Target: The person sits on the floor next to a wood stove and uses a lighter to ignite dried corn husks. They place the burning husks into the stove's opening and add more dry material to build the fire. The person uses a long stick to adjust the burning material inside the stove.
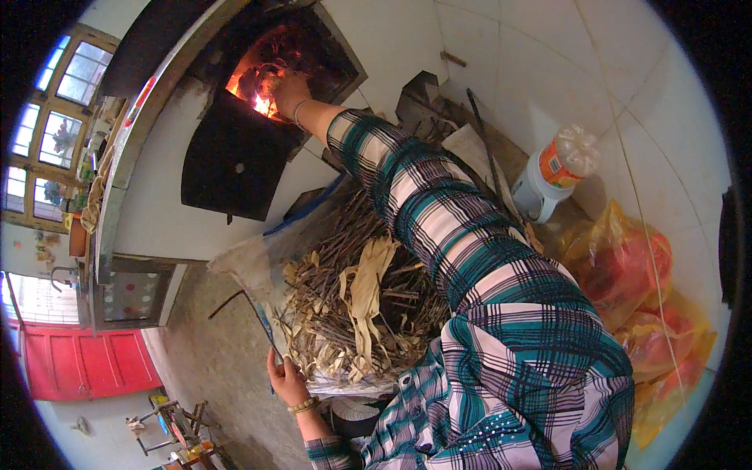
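My right hand (292,93) reaches into the mouth of a burning stove, close beside the flames (265,104); its fingers are blurred by the glow, and whether they hold anything cannot be told. The stove's black metal door (235,158) hangs open below the mouth. Lower down, my left hand (288,379) is closed around the end of a thin dark metal rod (258,314) with a bent tip that points away from me. Between my arms lies a sack of dry twigs (405,282) and leaves, with a pale dried corn husk (369,294) on top.
A plastic bottle with an orange label (558,167) stands in a light container (531,194) by the tiled wall. Yellow plastic bags (623,264) with red contents lie at the right. A dark rod (484,141) leans near the stove. A small wooden rack (182,429) stands at lower left.
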Demonstrator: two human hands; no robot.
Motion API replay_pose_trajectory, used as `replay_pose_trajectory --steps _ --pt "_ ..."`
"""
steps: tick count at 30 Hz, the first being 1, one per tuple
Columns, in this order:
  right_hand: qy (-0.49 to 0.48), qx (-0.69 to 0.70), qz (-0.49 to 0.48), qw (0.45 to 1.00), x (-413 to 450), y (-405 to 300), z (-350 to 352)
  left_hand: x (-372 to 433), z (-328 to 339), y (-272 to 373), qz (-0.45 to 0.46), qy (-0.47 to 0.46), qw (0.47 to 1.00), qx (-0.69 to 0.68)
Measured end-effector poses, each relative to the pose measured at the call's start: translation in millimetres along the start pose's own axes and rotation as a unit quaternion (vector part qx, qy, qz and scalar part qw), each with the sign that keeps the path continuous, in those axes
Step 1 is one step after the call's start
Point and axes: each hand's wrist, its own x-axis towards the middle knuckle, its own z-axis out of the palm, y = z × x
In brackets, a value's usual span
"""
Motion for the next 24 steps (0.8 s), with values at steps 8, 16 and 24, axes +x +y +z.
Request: replay_pose_trajectory --steps 8,16,24 --pt "0.127 0.48 0.12 0.86 -84.4 14.5 -35.2 -1.9 -4.4 -1.0 -0.002 -0.002 1.0 0.007" --pt "0.064 0.386 0.234 0.89 -294.8 157.7 -33.2 -6.1 -4.6 -25.8 0.007 -0.042 0.999 0.017" --pt "-0.609 -0.091 -0.09 0.783 -542.0 293.1 111.6 9.0 -0.8 -46.7 0.007 -0.113 0.992 0.054"
